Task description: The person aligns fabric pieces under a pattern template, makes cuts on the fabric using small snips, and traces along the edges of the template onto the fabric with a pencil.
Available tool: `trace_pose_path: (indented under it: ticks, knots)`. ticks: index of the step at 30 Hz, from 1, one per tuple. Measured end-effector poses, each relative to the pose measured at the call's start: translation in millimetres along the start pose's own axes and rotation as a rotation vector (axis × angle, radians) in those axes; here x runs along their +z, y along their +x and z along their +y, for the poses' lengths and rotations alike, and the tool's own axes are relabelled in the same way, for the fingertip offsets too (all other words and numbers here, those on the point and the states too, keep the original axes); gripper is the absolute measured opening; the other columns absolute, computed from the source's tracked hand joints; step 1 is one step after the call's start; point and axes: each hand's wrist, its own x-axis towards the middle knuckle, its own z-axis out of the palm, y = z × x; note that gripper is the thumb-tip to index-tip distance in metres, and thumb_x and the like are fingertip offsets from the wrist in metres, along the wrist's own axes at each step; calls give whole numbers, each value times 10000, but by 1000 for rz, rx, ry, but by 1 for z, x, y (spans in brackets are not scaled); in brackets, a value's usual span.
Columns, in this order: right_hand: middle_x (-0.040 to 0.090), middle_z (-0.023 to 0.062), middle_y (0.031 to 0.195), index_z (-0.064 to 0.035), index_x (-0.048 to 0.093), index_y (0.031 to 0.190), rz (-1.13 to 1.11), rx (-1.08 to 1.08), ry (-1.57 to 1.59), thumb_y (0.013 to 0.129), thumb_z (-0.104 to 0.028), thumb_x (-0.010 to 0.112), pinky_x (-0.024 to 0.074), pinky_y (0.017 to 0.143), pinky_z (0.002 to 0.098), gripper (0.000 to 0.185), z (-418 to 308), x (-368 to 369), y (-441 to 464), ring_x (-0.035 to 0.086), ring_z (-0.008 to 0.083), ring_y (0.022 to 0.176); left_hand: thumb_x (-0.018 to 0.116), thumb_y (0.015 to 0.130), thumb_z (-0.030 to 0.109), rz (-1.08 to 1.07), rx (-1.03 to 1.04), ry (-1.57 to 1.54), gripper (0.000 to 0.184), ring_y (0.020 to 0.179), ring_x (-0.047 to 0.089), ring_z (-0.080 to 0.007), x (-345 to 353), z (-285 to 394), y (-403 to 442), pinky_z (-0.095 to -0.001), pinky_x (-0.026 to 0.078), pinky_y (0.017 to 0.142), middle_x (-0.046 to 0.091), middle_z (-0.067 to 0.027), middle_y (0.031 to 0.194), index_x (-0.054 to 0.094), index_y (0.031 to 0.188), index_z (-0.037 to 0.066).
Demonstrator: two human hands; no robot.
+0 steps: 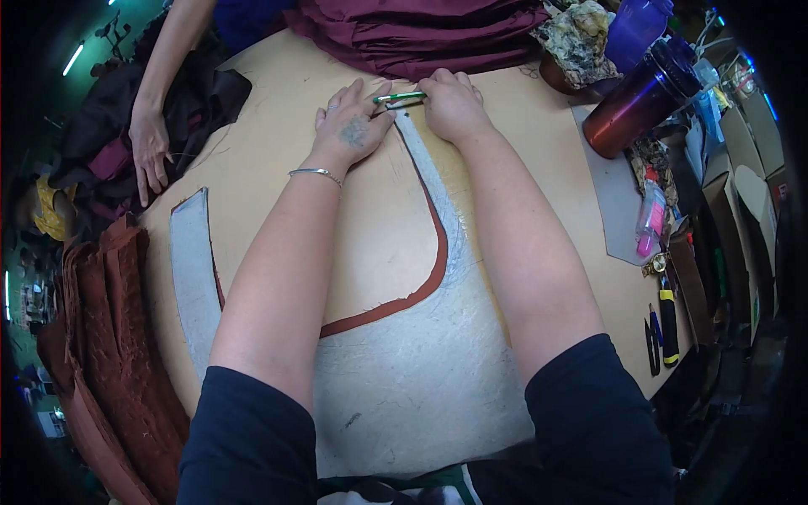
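Note:
At the far side of the table, my right hand (pixel 454 105) is closed round a green pen (pixel 402 98), whose length points left toward my other hand. Flat on the table, with its fingers apart, my left hand (pixel 352 126) lies beside the upper tip of a grey template (pixel 421 396). The template curves round in a U shape, and red-brown fabric (pixel 383 313) shows as a strip along its inner edge. A second grey arm of the template (pixel 192 269) rises at the left. My forearms hide parts of it.
Another person's hand (pixel 150 151) rests at the upper left by dark cloth (pixel 210 105). Maroon fabric (pixel 412 34) lies at the far edge, red-brown fabric (pixel 126 337) at the left. A tumbler (pixel 635 101), pink bottle (pixel 651 219) and yellow-black cutter (pixel 667 324) stand or lie right.

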Motion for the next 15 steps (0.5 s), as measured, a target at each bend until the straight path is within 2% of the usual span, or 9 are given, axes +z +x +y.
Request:
trace_pose_path:
  ticks: [4, 13, 15]
  knots:
    - [505, 62, 1028, -145, 600, 994, 6, 3, 25, 764, -87, 438, 317, 907, 461, 287, 1, 0, 0, 425, 260, 1026, 474, 792, 492, 23, 33, -16, 418, 1262, 248, -251, 2, -2, 0, -531, 176, 994, 320, -55, 1352, 620, 1043, 191]
    - [508, 60, 1020, -148, 600, 987, 3, -3, 10, 766, -95, 432, 315, 910, 478, 283, 3, 2, 1, 427, 258, 1027, 509, 774, 509, 74, 51, -68, 410, 1233, 296, -255, 4, -3, 0, -538, 205, 980, 401, -62, 1293, 659, 953, 172]
    - [508, 63, 1019, -148, 600, 988, 14, -5, 7, 765, -93, 431, 309, 918, 482, 285, 2, 3, -1, 425, 259, 1034, 507, 769, 521, 49, 53, -37, 422, 1237, 291, -256, 3, -3, 0, -531, 207, 981, 380, -69, 1308, 634, 1008, 197]
